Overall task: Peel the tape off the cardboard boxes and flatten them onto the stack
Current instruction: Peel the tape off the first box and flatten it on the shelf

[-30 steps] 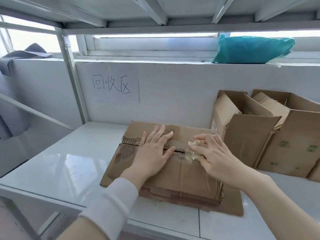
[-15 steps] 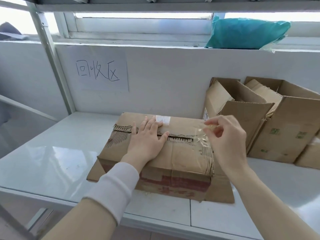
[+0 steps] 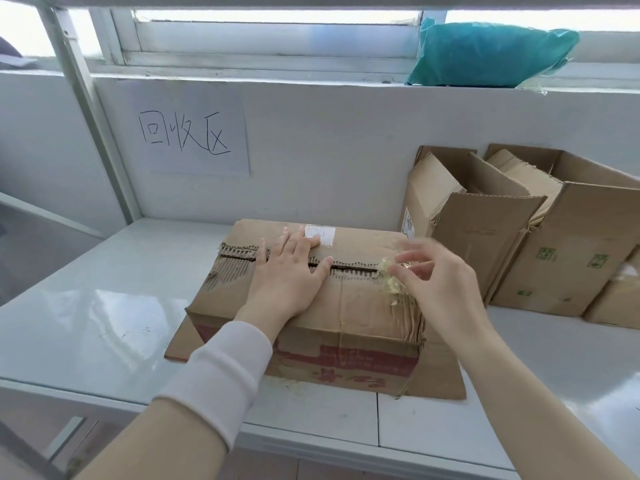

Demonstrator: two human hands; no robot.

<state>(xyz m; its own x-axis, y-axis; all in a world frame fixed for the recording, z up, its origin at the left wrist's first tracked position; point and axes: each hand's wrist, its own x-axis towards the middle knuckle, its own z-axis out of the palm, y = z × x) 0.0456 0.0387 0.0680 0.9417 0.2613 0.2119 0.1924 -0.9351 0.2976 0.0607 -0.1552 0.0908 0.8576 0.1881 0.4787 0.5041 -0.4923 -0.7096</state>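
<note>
the left grip (image 3: 287, 277) lies flat and open, pressing the cardboard box (image 3: 356, 306) top; the right grip (image 3: 441, 284), blurred, pinches crumpled tape (image 3: 390, 271) at the seam's end.

Left hand (image 3: 287, 275) flat, palm down, fingers apart; right hand (image 3: 441, 289) beside it, fingers in a pinch on tape (image 3: 389, 273).

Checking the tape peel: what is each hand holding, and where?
The right hand pinches the crumpled clear tape at its loose end. The left hand holds nothing, pressing flat on the cardboard box.
</note>
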